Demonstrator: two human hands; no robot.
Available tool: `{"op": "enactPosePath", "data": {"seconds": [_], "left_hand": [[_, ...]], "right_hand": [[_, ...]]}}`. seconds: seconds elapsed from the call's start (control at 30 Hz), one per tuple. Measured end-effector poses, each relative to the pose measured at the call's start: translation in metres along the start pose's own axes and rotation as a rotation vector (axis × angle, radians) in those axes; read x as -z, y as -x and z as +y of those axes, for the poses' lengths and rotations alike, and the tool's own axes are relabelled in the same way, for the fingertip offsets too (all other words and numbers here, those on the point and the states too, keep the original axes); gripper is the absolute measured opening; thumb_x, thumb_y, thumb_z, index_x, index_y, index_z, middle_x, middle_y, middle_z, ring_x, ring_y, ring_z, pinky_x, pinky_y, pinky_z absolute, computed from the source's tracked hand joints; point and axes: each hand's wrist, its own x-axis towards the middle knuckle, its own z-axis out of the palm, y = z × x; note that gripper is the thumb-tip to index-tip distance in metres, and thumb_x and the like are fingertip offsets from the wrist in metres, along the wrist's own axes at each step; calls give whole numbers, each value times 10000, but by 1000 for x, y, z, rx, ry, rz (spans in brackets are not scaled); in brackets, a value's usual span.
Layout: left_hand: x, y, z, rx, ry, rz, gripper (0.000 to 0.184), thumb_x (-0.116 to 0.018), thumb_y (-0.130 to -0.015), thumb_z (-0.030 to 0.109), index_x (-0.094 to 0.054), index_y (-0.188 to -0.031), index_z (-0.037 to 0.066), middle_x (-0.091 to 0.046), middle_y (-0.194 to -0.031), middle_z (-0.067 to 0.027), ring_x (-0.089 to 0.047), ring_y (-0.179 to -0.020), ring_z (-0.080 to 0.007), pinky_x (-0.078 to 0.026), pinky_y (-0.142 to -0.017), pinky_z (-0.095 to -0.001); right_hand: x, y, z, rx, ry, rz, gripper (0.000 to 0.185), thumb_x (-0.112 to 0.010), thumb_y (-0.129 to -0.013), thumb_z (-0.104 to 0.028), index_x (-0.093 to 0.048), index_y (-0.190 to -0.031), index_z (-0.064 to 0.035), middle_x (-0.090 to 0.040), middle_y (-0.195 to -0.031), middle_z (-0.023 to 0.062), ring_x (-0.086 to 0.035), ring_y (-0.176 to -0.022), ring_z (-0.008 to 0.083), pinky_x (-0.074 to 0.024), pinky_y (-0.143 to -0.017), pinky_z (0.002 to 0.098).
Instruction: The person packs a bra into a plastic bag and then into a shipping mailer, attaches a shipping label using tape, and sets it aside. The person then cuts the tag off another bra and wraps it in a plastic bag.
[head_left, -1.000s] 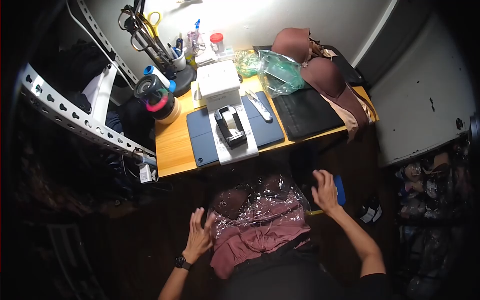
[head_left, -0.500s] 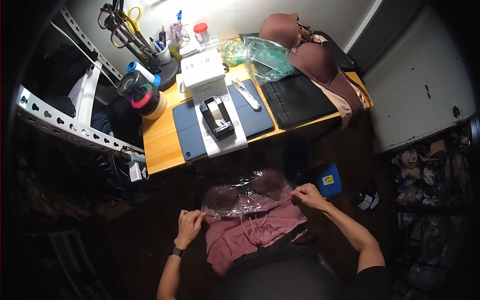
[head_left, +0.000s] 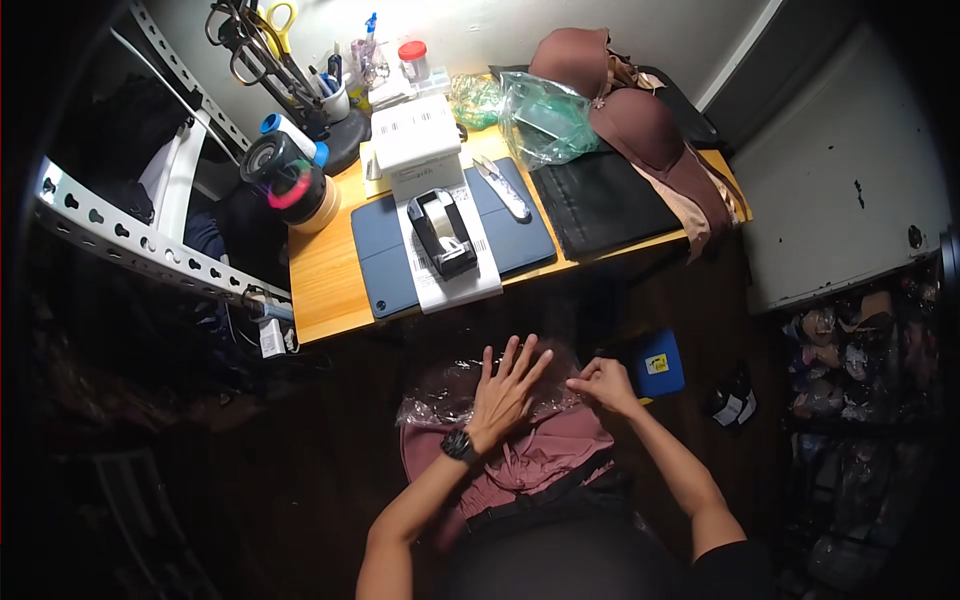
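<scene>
A clear plastic bag (head_left: 437,408) with a dark mauve bra inside lies across my lap, over pink drawstring shorts (head_left: 565,442). My left hand (head_left: 505,393), wearing a black watch on its wrist, rests on the bag with fingers spread and covers its middle. At the bag's right edge, my right hand (head_left: 603,386) is closed in a pinch on the plastic. Much of the bra is hidden by my left hand and by glare on the film.
Ahead stands a wooden table (head_left: 322,290) with a tape dispenser (head_left: 443,232), a label printer (head_left: 415,130), thread snips (head_left: 503,188), a dark blue tablet case (head_left: 380,265), black bags (head_left: 605,205) and a mauve bra (head_left: 640,128). Metal shelving (head_left: 150,240) borders the left.
My left hand has let go of the bag's left edge and moved right, opening flat onto its middle. My right hand has shifted slightly inward, still pinching the edge.
</scene>
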Motion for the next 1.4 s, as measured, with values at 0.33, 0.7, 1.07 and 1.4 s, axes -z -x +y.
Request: {"op": "enactPosePath", "data": {"seconds": [0.33, 0.7, 1.07, 1.4], "left_hand": [[-35, -4, 0, 26, -15, 47, 484, -496, -880, 325, -416, -1324, 149, -311, -1420, -137, -269, -1322, -314, -183, -1052, -561], [-40, 1, 6, 8, -30, 12, 540, -564, -810, 298, -442, -1305, 119, -271, -1444, -134, -261, -1324, -307, -192, -1056, -547], [-41, 2, 5, 4, -10, 45, 480, -556, -822, 296, -474, -1258, 113, -311, -1415, -147, -266, -1320, -313, -185, -1053, -556], [-38, 0, 5, 7, -33, 25, 477, -554, -826, 296, -476, -1257, 107, -313, -1411, -145, -254, -1327, -316, -186, -1053, -557]], "right_hand": [[-46, -50, -125, 303, -995, 219, 259, -697, -819, -213, -557, -963, -50, -545, -769, -39, -461, -620, 21, -391, -538, 173], [-25, -32, -146, 115, -1065, 182, 363, -706, -803, -175, -549, -1020, 70, -621, -751, 62, -585, -577, 87, -440, -482, 175], [-54, -52, -134, 258, -1120, 276, 240, -725, -794, -221, -570, -887, -63, -560, -742, -37, -445, -588, 10, -351, -486, 152], [-25, -25, -156, 135, -1066, 178, 219, -676, -818, -138, -588, -925, 33, -623, -752, 46, -563, -545, 61, -419, -465, 156]]}}
